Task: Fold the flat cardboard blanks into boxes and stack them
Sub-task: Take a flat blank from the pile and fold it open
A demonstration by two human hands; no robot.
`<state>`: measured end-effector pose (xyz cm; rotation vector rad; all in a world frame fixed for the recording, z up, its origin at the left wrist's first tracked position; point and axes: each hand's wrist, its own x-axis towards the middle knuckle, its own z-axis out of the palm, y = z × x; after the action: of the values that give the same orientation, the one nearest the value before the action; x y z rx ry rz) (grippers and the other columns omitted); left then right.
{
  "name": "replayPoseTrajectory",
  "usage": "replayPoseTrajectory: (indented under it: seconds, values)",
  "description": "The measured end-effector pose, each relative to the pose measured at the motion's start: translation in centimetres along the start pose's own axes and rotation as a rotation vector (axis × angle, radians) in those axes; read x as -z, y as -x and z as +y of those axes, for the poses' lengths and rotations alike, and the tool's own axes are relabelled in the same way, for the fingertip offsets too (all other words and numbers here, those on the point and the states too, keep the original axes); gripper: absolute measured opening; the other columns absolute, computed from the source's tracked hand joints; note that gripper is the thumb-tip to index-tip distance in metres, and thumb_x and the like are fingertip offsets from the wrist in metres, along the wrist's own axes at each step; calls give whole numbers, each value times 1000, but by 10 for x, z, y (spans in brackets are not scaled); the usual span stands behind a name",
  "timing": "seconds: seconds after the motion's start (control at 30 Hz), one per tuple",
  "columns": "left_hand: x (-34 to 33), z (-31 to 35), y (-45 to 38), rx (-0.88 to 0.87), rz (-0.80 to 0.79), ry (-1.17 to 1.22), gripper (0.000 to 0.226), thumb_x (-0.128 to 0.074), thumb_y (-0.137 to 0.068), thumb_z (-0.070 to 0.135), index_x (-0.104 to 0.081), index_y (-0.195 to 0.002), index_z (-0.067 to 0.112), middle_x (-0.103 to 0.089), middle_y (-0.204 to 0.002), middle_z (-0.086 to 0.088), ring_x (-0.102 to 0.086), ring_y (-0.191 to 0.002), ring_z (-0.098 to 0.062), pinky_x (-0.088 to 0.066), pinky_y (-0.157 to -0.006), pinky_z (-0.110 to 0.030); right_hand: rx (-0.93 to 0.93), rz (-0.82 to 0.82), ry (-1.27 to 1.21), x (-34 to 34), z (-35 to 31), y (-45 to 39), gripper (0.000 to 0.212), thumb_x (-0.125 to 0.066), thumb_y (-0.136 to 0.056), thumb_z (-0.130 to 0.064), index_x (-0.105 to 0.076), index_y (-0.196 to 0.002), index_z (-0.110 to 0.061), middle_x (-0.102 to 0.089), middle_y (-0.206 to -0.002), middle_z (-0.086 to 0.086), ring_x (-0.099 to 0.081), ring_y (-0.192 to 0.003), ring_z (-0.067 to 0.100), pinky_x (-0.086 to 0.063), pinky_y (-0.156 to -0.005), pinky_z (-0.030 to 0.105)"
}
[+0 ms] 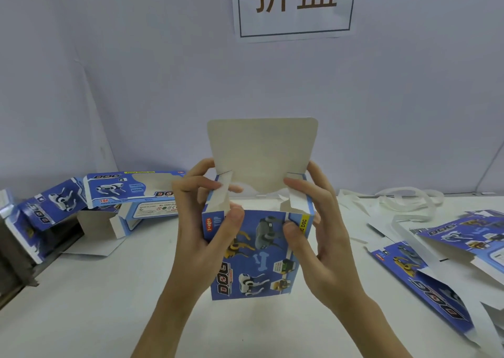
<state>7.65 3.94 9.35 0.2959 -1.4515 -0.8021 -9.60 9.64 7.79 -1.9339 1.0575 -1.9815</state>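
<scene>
I hold the half-formed box [256, 251] upright over the desk's [95, 303] middle, my left hand [201, 221] and right hand [313, 235] each pinching a top corner, fingers curled on the side flaps. It looks light, thin and easily creased; I judge the corner folds the safest hold.

Two hands are in view, the left hand [210, 218] and the right hand [313, 221], and between them is one upright blue box [256, 254] with its single top flap [263, 150] raised. Left of that box lie two folded boxes, a nearer one [136, 191] and a farther one [51, 205], while right of it lie at least two flat blanks [425, 284] [469, 235]; their exact number cannot be told. Above the box, one paper sign [296, 6] hangs on the wall, and to its right is one tangle of white strapping [403, 202].
</scene>
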Motion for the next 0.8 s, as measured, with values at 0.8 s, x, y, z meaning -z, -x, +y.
replayPoseTrajectory:
  seconds: [0.8]
  values:
    - [-4,-9,5,-42,-52,13,24,-60,-101,53,-54,-121,40,-45,-152,7,-49,-141,-31,-63,-76,-31,-57,-51,-216,-9,7,11,44,-59,-99,-60,-48,-137,-42,-31,-162,-2,-43,-149,29,-64,-88,42]
